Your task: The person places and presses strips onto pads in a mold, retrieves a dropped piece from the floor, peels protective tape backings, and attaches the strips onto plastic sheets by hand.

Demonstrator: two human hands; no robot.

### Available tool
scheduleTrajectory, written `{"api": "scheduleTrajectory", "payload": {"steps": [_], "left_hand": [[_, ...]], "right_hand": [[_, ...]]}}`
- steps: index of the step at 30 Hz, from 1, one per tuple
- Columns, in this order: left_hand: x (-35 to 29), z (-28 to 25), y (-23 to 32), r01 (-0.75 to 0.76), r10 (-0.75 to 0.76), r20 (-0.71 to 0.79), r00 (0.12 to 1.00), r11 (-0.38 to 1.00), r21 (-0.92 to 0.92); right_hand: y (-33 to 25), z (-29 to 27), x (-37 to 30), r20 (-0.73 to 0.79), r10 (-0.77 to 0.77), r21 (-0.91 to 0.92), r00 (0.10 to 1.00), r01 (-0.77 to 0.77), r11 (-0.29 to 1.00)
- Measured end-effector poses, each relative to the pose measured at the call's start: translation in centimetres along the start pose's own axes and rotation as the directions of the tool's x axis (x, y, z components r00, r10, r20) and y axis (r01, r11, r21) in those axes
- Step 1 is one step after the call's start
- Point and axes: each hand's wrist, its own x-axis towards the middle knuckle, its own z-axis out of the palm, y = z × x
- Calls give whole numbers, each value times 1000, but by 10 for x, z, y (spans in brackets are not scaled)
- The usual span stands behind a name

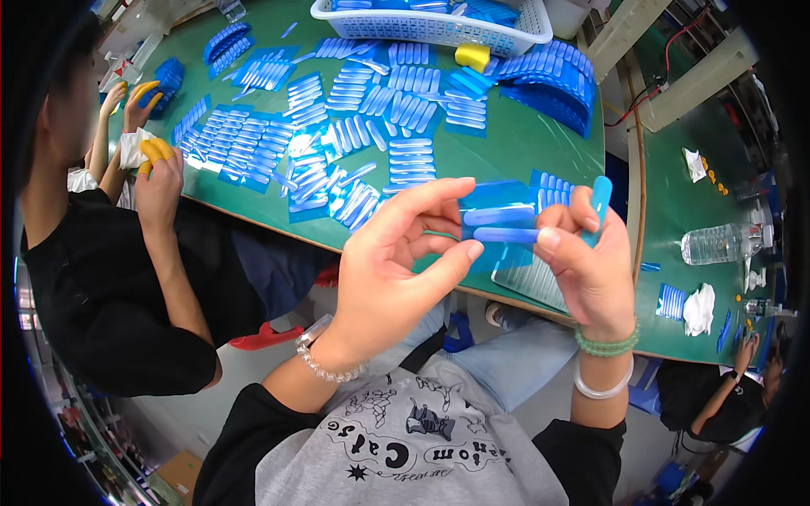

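Observation:
In front of my chest, my left hand (396,253) pinches the left edge of a blue film sheet (494,196) between thumb and fingers. A rounded, translucent blue strip (506,235) spans the gap between both hands, its left end at my left thumb tip. Around the strip's right end, my right hand (595,266) is closed with thumb and forefinger. A brighter blue rounded strip (601,202) stands up between the other fingers of that hand. Another strip (506,215) lies on the sheet just above. Whether the lower strip touches the sheet I cannot tell.
Many film sheets with strips (411,160) cover the green table (531,143). Behind them are a white basket (439,27), a yellow sponge (472,57) and a curved blue stack (548,84). A clear ribbed plate (531,274) lies under my hands. A co-worker (118,278) sits at left.

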Motion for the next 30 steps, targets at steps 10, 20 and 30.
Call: {"api": "scheduleTrajectory", "payload": {"steps": [10,20,30], "left_hand": [[0,5,-1,-25,23,33,999,999,42],[-1,9,-5,12,-13,-31,999,999,-33],[0,12,-11,1,-4,-64,998,999,-47]], "right_hand": [[6,0,0,-33,-50,16,998,50,999],[5,3,0,-62,-93,-92,994,87,992],[7,4,-1,-112,-231,-288,967,191,938]]}}
